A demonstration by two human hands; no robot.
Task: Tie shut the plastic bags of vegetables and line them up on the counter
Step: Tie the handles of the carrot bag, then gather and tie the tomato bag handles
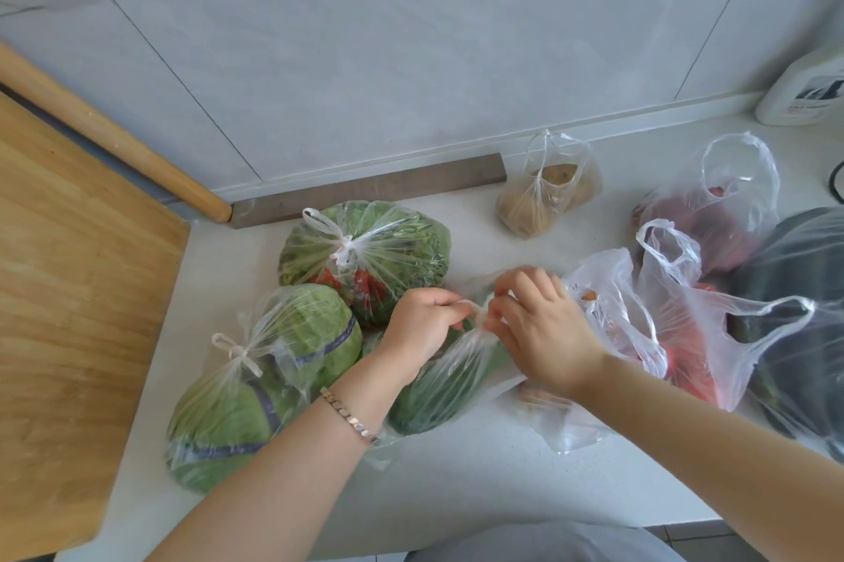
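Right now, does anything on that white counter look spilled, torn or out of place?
Nothing looks spilled or torn. The only untidy part is to the right of the hands: the clear plastic bags of red vegetables lie slumped with handles loose and mouths open, unlike the knotted bag of green cabbages.

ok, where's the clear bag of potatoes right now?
In the head view, the clear plastic bag of brown potatoes sits at the back of the white counter, right of centre, near the wall just right of the grey strip's end, apart from the other bags.
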